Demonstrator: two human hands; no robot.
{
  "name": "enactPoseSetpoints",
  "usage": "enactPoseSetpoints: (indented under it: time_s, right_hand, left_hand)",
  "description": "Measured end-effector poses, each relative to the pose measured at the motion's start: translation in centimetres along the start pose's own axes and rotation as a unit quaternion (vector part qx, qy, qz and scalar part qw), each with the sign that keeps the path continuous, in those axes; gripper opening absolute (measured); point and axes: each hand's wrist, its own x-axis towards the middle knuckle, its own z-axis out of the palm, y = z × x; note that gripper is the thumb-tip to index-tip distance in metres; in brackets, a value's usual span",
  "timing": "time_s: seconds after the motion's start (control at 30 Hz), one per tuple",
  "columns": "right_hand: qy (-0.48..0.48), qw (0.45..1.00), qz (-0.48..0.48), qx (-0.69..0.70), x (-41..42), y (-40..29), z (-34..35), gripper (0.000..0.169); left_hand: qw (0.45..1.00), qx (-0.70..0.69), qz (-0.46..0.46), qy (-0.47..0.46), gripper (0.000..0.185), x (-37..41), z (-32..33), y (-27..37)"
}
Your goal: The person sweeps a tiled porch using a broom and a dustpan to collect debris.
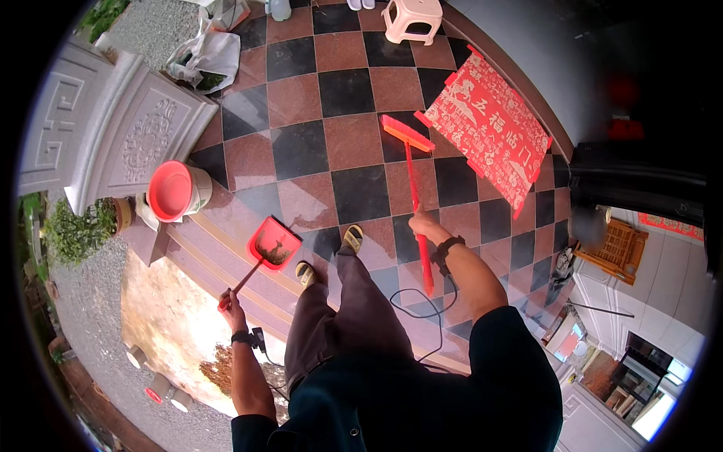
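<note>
My left hand (232, 308) grips the end of the handle of a red long-handled dustpan (289, 244). The pan is at the top of the steps, and dark debris (271, 253) lies inside it. In my right hand (427, 224) is the red handle of a broom (411, 169), its butt end pointing back past my wrist. The broom's head, with orange and pink bristles (404, 130), is over the checkered tile floor (344, 90) beside a red doormat (491, 130) that bears writing. Bands with devices are strapped on both wrists.
A red basin (171, 191) rests on a white bucket (201, 189) by the carved pillar base (149, 130). Steps (226, 257) drop away at left. A pink plastic stool (413, 21), a white sack (212, 59) and a potted plant (82, 229) stand around. A cable (440, 322) hangs by my right arm.
</note>
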Motion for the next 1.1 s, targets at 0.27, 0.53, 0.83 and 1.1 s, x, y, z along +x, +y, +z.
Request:
enactPoseSetpoints:
  time_s: [0.27, 0.53, 0.83, 1.1]
  right_hand:
    - [-0.318, 0.947, -0.041, 0.02, -16.7, 3.1, 4.6, 0.053]
    - [-0.239, 0.965, -0.099, 0.042, -23.8, -1.3, 6.9, 0.041]
    - [-0.16, 0.98, -0.05, -0.105, -17.9, -0.2, 20.1, 0.029]
    - [-0.341, 0.94, 0.005, -0.012, -31.1, -1.9, 21.7, 0.029]
  left_hand:
    - [0.997, -0.024, -0.014, 0.07, 0.02, -1.2, 4.9, -5.7]
    - [0.994, -0.017, 0.02, 0.108, 0.021, -1.8, 2.6, -6.5]
    - [0.995, -0.009, 0.031, 0.091, 0.014, -4.1, 3.1, -5.7]
    - [0.99, -0.051, 0.056, 0.117, 0.014, -4.8, 0.2, -7.4]
